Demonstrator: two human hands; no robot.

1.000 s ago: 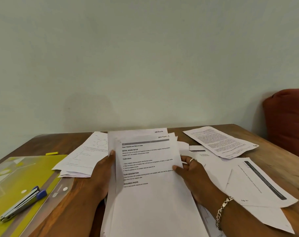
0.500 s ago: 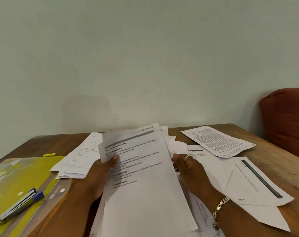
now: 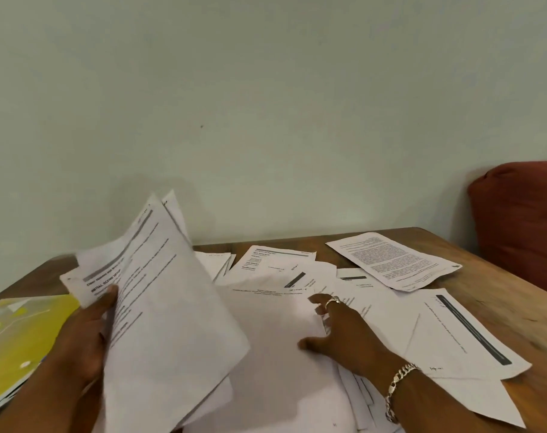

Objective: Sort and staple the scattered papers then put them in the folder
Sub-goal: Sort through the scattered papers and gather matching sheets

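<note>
White printed sheaf [image 3: 159, 307] now swung up and left, gripped by left hand [image 3: 91, 335]; right hand [image 3: 338, 329], fingers spread flat, presses loose white sheets [image 3: 278, 332] on wooden desk [image 3: 516, 310]. Sorting continues; yellow plastic folder [image 3: 22, 335] waits left.

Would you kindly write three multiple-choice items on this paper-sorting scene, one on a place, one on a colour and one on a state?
1. Where does the folder lie?
A. at the table's left edge
B. at the table's right edge
C. under the cushion

2. What colour is the cushion?
A. blue
B. dark red
C. white

3. What is the left hand doing?
A. lying flat on the table
B. holding the stapler
C. gripping a sheaf of papers lifted and tilted

Answers:
1. A: its yellow cover shows at the left, beside the left arm.
2. B: it is dark red, at the far right.
3. C: its thumb lies across the top sheet, while the right hand rests spread on the papers on the table.
</note>
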